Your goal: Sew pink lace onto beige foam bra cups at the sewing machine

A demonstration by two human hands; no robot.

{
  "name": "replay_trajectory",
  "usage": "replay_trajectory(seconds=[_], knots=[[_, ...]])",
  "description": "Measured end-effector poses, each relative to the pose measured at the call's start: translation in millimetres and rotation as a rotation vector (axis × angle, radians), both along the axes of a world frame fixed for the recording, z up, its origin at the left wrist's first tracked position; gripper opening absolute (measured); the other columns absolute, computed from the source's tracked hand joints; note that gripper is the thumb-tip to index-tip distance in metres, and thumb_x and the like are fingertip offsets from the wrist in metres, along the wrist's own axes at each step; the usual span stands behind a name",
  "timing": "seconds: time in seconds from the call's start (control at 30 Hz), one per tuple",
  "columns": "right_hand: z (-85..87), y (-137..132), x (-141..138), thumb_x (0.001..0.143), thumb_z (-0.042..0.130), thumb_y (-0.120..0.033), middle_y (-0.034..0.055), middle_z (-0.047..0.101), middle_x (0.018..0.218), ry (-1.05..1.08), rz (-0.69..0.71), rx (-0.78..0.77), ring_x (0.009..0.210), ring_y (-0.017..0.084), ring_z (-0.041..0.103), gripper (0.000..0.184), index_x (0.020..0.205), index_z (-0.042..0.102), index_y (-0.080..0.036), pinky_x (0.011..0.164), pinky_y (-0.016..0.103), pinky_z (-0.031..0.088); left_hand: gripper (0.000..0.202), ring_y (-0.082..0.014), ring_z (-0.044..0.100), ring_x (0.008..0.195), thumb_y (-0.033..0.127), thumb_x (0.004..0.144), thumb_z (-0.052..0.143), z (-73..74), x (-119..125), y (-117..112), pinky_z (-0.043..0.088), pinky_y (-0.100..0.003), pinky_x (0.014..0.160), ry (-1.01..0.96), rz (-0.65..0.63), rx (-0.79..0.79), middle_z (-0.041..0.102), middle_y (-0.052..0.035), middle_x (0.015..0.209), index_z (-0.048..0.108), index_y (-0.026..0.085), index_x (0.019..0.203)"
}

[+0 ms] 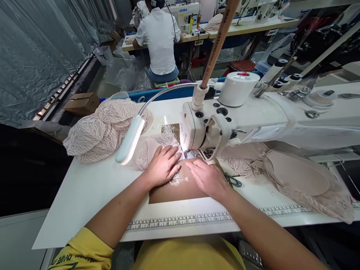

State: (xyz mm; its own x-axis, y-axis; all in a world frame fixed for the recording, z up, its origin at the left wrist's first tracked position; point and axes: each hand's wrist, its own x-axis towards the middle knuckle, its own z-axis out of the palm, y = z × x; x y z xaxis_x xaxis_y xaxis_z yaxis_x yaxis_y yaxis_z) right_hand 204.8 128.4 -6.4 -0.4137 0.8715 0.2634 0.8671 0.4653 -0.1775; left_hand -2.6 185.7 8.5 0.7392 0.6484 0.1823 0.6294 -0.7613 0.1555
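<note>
A piece of pale pinkish-beige lace (146, 152), sheer and softly crumpled with a fine branching pattern, lies under and beyond the left hand (163, 165) and runs up to the needle area just past the fingertips. The left fingers are flat and slightly apart, resting on the work. The right hand (208, 179) has its fingers drawn close together, tips near the needle; whether they pinch any cloth cannot be told.

Beneath both hands is a smooth, matte brown panel (168, 195) with shiny, wrinkled clear film on it. Just beyond the right fingers stands the rounded, glossy white head of a sewing machine (192, 125). Dark metal snips (234, 180) lie beside the right hand. Farther right of the fingers are smooth, oval beige cups (298, 172) edged with lace.

Left of the left fingers, a lamp (129, 140) with a pale, paddle-shaped end hangs from a ribbed metal neck, before a billowy heap of lace (94, 133). Nearer the wearer than the fingers, a printed ruler strip (180, 222) crosses the smooth white worktop (87, 200).
</note>
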Motion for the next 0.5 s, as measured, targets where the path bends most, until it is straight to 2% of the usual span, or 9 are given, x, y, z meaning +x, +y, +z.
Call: replay_trajectory(seconds=[0.1, 0.23, 0.37, 0.43, 0.5], knots=[[6.9, -1, 9, 0.09, 0.043, -0.014, 0.0066, 0.068, 0.09, -0.002, 0.004, 0.047, 0.075, 0.018, 0.059, 0.035, 0.116, 0.065, -0.017, 0.067, 0.029, 0.041, 0.038, -0.0308, 0.044, 0.123, 0.032, 0.094, 0.041, -3.2, -1, -1, 0.034, -0.051, 0.101, -0.037, 0.029, 0.01, 0.056, -0.0148, 0.13, 0.055, 0.015, 0.125], [26.6, -12, 28, 0.09, 0.042, -0.015, 0.0059, 0.069, 0.082, -0.104, -0.111, 0.039, 0.069, 0.018, 0.059, 0.03, 0.102, 0.07, -0.018, 0.06, 0.028, 0.041, 0.028, -0.028, 0.051, 0.116, 0.02, 0.092, 0.043, -10.3, -4, -2, 0.04, -0.047, 0.097, -0.119, 0.11, 0.04, 0.062, -0.0102, 0.123, 0.063, 0.016, 0.112], [33.7, -27, 47, 0.086, 0.048, -0.017, 0.0091, 0.068, 0.097, -0.22, -0.152, -0.008, 0.078, 0.02, 0.062, 0.026, 0.103, 0.067, -0.016, 0.06, 0.028, 0.045, 0.022, -0.0237, 0.058, 0.105, 0.012, 0.087, 0.048, -5.8, -11, -1, 0.046, -0.042, 0.093, -0.205, 0.158, -0.005, 0.068, -0.0092, 0.11, 0.068, 0.016, 0.095], [30.1, -33, 52, 0.085, 0.048, -0.016, 0.0097, 0.067, 0.1, -0.266, -0.147, -0.019, 0.08, 0.021, 0.062, 0.025, 0.102, 0.067, -0.017, 0.061, 0.029, 0.046, 0.019, -0.0215, 0.06, 0.101, 0.011, 0.085, 0.049, 3.2, -15, -3, 0.047, -0.038, 0.091, -0.228, 0.091, -0.082, 0.07, -0.0085, 0.106, 0.068, 0.016, 0.089], [24.7, -36, 55, 0.085, 0.046, -0.012, 0.01, 0.066, 0.1, -0.292, -0.146, -0.025, 0.081, 0.02, 0.061, 0.028, 0.102, 0.066, -0.017, 0.063, 0.028, 0.046, 0.019, -0.0194, 0.061, 0.098, 0.012, 0.086, 0.049, 13.5, -17, -9, 0.048, -0.034, 0.09, -0.219, -0.047, -0.177, 0.07, -0.007, 0.101, 0.067, 0.016, 0.085]])
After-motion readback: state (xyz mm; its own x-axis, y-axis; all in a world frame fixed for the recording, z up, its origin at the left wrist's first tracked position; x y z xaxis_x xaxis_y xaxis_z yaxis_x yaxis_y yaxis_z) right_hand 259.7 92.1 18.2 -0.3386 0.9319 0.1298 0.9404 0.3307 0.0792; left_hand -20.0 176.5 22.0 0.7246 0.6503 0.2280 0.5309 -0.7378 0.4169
